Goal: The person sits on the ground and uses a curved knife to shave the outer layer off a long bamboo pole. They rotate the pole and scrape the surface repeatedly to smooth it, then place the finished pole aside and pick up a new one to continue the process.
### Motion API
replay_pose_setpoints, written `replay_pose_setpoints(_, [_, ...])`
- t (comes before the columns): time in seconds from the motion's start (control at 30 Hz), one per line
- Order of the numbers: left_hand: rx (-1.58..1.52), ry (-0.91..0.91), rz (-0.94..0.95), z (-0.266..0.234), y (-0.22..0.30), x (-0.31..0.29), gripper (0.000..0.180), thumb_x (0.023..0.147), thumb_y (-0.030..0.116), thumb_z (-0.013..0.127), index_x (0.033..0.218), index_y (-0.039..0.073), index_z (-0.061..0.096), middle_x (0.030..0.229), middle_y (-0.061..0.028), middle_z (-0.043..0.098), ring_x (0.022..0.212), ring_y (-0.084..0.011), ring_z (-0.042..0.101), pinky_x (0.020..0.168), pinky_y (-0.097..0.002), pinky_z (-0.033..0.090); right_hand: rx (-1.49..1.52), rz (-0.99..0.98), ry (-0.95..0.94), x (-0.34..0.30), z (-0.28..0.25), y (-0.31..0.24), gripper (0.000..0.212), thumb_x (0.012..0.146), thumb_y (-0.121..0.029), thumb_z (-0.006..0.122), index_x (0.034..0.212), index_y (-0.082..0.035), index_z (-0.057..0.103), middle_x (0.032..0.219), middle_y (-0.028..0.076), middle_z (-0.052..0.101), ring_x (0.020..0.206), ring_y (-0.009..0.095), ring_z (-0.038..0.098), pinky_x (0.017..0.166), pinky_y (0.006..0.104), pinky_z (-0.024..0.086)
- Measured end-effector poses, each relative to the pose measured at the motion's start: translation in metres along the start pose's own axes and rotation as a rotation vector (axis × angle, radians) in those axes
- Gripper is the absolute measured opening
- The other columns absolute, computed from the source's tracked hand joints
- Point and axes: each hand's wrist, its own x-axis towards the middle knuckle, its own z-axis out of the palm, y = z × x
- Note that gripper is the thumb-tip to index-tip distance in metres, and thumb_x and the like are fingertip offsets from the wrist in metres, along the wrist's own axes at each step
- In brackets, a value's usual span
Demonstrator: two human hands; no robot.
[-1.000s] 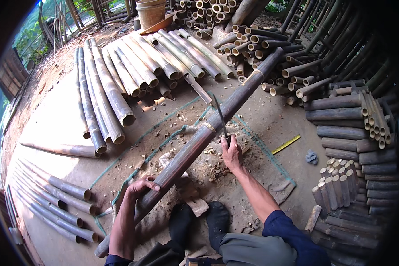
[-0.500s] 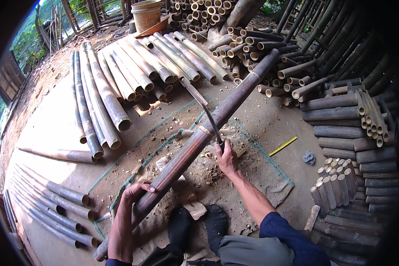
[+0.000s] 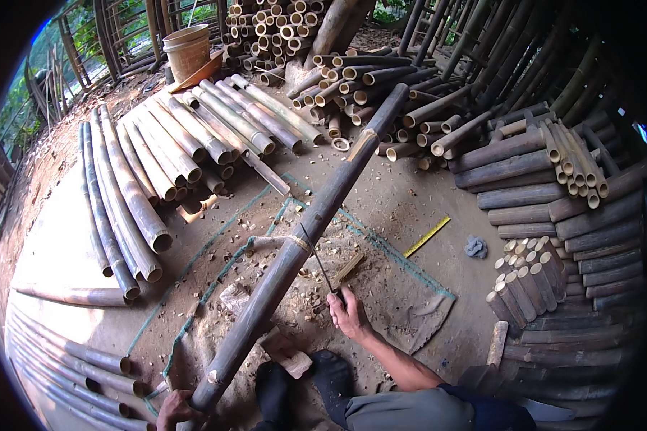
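A long dark bamboo pole [image 3: 266,293] slants across the middle, its low end near me on the left and its far end raised toward the stacks. My left hand [image 3: 174,411] is closed around the pole near its low end, partly cut off by the lower edge. In my right hand [image 3: 349,314] is the handle of a knife [image 3: 319,260]. Its thin dark blade appears nearly edge-on and crosses the pole's pale joint ring. Whether the edge touches the bamboo, I cannot tell. Beside the pole, near my feet, lies a wooden block [image 3: 284,352].
Bamboo poles [image 3: 144,208] lie in rows at left. Cut tubes [image 3: 366,75] are piled at the back, with short lengths [image 3: 528,194] stacked at right. A yellow measuring strip [image 3: 426,237], a grey rag [image 3: 475,247] and chips lie on the floor. A bucket [image 3: 187,54] stands behind.
My left hand has slid down toward the pole's low end. The pole's surface has turned from reddish to greyer bamboo. My right hand has drawn the knife nearer me, and the view has shifted right.
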Motion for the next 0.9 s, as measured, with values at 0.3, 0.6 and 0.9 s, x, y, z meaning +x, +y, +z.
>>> replay_pose_setpoints(0.3, [-0.503, -0.230, 0.250, 0.037, 0.053, 0.054, 0.065, 0.065, 0.037, 0.096, 0.114, -0.002, 0.080, 0.100, -0.0073, 0.079, 0.093, -0.0166, 0.071, 0.087, -0.0347, 0.055, -0.063, -0.096, 0.016, -0.023, -0.020, -0.023, 0.044, 0.112, -0.051, 0.059, 0.105, -0.008, 0.051, 0.075, 0.000, 0.055, 0.059, 0.008, 0.054, 0.052, 0.0274, 0.047])
replay_pose_setpoints(0.6, [-0.010, 0.398, 0.252, -0.003, 0.223, 0.061, 0.065, 0.065, 0.052, 0.090, 0.101, -0.001, 0.079, 0.089, -0.0183, 0.077, 0.090, -0.0357, 0.075, 0.088, -0.0463, 0.058, 0.201, -0.106, 0.079, -0.021, 0.008, -0.033, 0.043, 0.111, -0.053, 0.060, 0.107, -0.011, 0.051, 0.077, 0.002, 0.056, 0.058, 0.010, 0.057, 0.051, 0.0273, 0.050])
replay_pose_setpoints(0.9, [-0.163, 0.530, 0.512, 0.002, 0.206, 0.095, 0.100, 0.068, 0.048, 0.096, 0.148, 0.005, 0.055, 0.134, -0.0225, 0.065, 0.126, -0.0395, 0.062, 0.109, -0.0493, 0.050, 0.139, -0.197, 0.082, -0.018, 0.016, -0.046, 0.032, 0.109, -0.039, 0.065, 0.110, -0.008, 0.055, 0.081, 0.001, 0.057, 0.061, 0.009, 0.054, 0.053, 0.0265, 0.050])
